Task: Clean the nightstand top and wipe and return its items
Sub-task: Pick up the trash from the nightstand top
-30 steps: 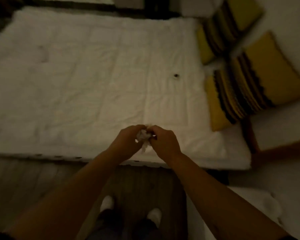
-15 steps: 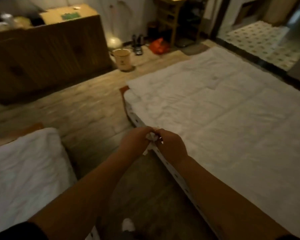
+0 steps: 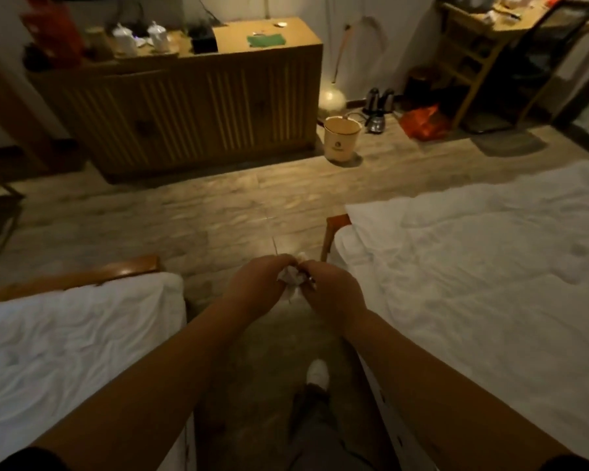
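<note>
A crumpled white tissue [image 3: 291, 278] is pinched between both my hands in front of my body, above the floor strip between two beds. My left hand [image 3: 255, 287] grips its left side and my right hand [image 3: 334, 294] grips its right side, fingers closed on the wad. The nightstand is not in view.
White-sheeted beds lie at the left [image 3: 65, 341] and the right [image 3: 490, 266], with a narrow wood-floor aisle between them. Ahead stand a slatted wooden sideboard [image 3: 191, 107] carrying jars, a cream bin [image 3: 341, 137], kettles [image 3: 378, 103], a red bag [image 3: 422, 122] and a wooden desk [image 3: 473, 39].
My view has swung left from the bed with yellow pillows to the room's far side with the sideboard. Both hands have stayed together on the tissue.
</note>
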{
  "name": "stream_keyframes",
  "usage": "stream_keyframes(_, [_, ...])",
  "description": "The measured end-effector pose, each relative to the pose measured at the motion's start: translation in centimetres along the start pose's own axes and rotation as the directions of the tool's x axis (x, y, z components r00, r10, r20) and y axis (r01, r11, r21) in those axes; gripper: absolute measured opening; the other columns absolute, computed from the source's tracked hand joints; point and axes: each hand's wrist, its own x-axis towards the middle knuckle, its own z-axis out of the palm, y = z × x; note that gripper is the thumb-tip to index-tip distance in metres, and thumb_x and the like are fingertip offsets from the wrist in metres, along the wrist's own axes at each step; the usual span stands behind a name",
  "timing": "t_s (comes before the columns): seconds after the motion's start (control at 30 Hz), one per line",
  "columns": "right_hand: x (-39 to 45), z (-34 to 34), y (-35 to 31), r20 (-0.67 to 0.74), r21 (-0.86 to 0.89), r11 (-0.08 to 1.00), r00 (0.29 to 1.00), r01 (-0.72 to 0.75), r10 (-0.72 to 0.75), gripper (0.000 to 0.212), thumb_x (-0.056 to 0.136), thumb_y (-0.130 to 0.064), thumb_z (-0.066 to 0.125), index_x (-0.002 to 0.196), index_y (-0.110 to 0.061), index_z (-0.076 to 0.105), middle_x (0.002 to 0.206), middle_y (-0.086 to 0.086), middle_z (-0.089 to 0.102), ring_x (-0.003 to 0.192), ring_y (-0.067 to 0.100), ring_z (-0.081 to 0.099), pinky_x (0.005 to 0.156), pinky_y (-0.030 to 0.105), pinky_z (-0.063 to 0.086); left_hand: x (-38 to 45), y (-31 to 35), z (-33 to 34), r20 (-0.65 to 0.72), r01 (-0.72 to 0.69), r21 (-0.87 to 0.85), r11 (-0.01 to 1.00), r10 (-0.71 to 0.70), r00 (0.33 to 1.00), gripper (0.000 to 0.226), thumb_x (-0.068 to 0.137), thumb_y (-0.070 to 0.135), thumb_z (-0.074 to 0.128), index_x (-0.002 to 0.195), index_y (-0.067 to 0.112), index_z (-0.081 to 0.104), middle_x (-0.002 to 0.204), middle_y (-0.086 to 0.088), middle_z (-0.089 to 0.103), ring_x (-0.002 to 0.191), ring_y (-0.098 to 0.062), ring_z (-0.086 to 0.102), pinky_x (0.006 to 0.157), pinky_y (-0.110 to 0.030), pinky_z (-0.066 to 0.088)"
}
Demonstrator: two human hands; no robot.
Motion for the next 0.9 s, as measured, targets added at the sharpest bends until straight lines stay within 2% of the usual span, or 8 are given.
stream_keyframes(0.2, [16.2,-0.3,7.8,0.056,-0.041,0.996,0.995,0.083,-0.081,0.026,0.085,-0.012,0.062,0.11,-0.014,0.066,0.097,0.008,0.071,0.086,0.025,0.065,0.071,0.04,0.055,15.9,-4.3,-1.8,-0.009,0.098,0.012,0.995,-0.097,0.995,0.046,0.088,0.011,0.059,0.132,0.024,0.055,0.123,-0.005,0.065,0.109,-0.024,0.059,0.089,-0.032,0.046])
stream_keyframes(0.33, [25.5,-1.5,11.4,0.105,-0.084,0.992,0.991,0.095,-0.086,0.026,0.085,-0.01,0.057,0.108,-0.015,0.067,0.096,0.007,0.071,0.085,0.024,0.064,0.069,0.038,0.054,25.1,-5.7,-3.8,-0.001,0.094,-0.048,0.994,-0.094,0.996,0.046,0.084,0.004,0.059,0.126,0.024,0.059,0.112,-0.005,0.068,0.097,-0.022,0.063,0.083,-0.036,0.052])
stream_keyframes(0.43, [33.2,-1.6,14.7,0.125,-0.088,0.992,0.989,0.09,-0.079,0.03,0.083,-0.007,0.057,0.112,-0.016,0.066,0.095,0.007,0.07,0.084,0.026,0.063,0.067,0.039,0.053,33.3,-7.6,-5.2,-0.032,0.041,-0.118,0.992,-0.045,0.998,0.044,0.082,-0.001,0.058,0.119,0.022,0.063,0.101,0.001,0.068,0.076,0.001,0.056,0.068,-0.005,0.042])
stream_keyframes(0.5, [38.4,-0.8,17.1,0.122,-0.105,0.993,0.991,0.061,-0.048,0.034,0.084,-0.008,0.057,0.116,-0.016,0.064,0.098,0.008,0.07,0.087,0.028,0.063,0.069,0.042,0.053,39.1,-9.5,-5.7,-0.019,-0.001,-0.129,0.992,-0.001,1.0,0.039,0.082,-0.001,0.06,0.116,0.018,0.065,0.095,-0.001,0.069,0.067,0.008,0.049,0.065,0.002,0.037])
stream_keyframes(0.6, [46.7,0.9,20.8,0.101,-0.126,0.992,0.995,0.024,-0.011,0.036,0.087,-0.01,0.057,0.122,-0.016,0.061,0.102,0.009,0.069,0.091,0.029,0.063,0.073,0.043,0.052,48.5,-13.1,-6.9,0.013,-0.033,-0.139,0.99,0.035,0.999,0.036,0.08,-0.004,0.063,0.111,0.014,0.068,0.092,-0.008,0.07,0.063,0.007,0.049,0.064,-0.001,0.04])
stream_keyframes(0.7, [54.8,2.5,23.9,0.053,-0.133,0.991,0.998,-0.026,0.034,0.035,0.085,-0.008,0.06,0.12,-0.012,0.063,0.099,0.011,0.069,0.088,0.03,0.063,0.072,0.037,0.051,58.0,-16.7,-8.4,0.059,-0.079,-0.085,0.993,0.084,0.995,0.039,0.08,0.0,0.065,0.114,0.018,0.067,0.098,-0.008,0.064,0.075,-0.004,0.053,0.069,-0.023,0.045])
stream_keyframes(0.77, [60.9,3.0,25.8,0.035,-0.125,0.988,0.994,-0.096,0.101,0.033,0.086,-0.008,0.06,0.118,-0.012,0.064,0.098,0.011,0.069,0.087,0.029,0.063,0.071,0.035,0.05,64.9,-18.6,-10.1,0.124,-0.095,-0.038,0.995,0.099,0.987,0.041,0.082,0.006,0.067,0.12,0.022,0.064,0.102,-0.008,0.057,0.086,-0.019,0.053,0.069,-0.021,0.037])
stream_keyframes(0.9, [70.0,1.8,29.1,0.011,-0.111,0.979,0.985,-0.17,0.172,0.027,0.089,-0.012,0.058,0.116,-0.014,0.064,0.094,0.009,0.069,0.084,0.026,0.062,0.069,0.034,0.05,75.4,-20.1,-12.6,0.157,-0.14,-0.022,0.99,0.141,0.977,0.036,0.086,0.008,0.063,0.121,0.019,0.062,0.114,-0.005,0.048,0.092,-0.02,0.053,0.069,-0.014,0.037])
